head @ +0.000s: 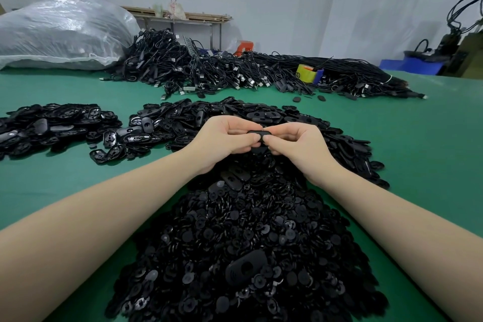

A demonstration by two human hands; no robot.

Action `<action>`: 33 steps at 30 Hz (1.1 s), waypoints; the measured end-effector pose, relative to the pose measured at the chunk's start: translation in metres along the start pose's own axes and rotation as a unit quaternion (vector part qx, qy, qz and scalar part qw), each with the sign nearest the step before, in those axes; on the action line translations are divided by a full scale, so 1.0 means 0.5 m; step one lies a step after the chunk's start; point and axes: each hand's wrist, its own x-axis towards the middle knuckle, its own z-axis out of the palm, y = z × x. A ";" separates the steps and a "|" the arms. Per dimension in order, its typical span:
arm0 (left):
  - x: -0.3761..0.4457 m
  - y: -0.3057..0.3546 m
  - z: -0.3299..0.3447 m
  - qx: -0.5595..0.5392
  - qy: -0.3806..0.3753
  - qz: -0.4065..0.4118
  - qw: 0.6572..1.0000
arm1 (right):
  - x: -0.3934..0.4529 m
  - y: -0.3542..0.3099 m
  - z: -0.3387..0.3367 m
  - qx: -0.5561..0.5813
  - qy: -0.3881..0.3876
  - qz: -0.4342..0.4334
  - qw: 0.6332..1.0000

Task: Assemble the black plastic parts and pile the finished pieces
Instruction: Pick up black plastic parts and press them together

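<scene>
pinching black oval part [259, 135] between both hands [264, 138].

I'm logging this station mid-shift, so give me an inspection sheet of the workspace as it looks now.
Surface: green table, largely covered with parts.
Job's things: heap of small round black pieces nearest the person; heap of oval black shells behind the hands; separate pile of oval parts at far left.
Clutter: yellow tape roll among the cables; clear plastic bag at back left.
Hands: left hand and right hand both pinch one black oval piece.
Cables: large pile of black cables across the far table.
Surroundings: white wall, wooden bench, blue bin.
</scene>
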 end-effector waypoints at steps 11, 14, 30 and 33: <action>-0.001 0.003 0.000 0.020 -0.013 0.000 1.000 | 0.002 0.000 0.000 -0.033 -0.005 0.001 0.999; -0.003 0.007 0.001 0.027 -0.022 0.006 0.999 | 0.002 0.002 0.000 -0.037 0.000 -0.001 0.999; 0.005 0.001 0.003 0.005 0.003 -0.015 1.000 | -0.001 -0.002 0.000 -0.021 -0.002 -0.003 1.000; 0.005 0.002 0.006 -0.005 0.008 -0.017 1.000 | -0.003 -0.002 0.003 -0.051 0.019 -0.018 0.998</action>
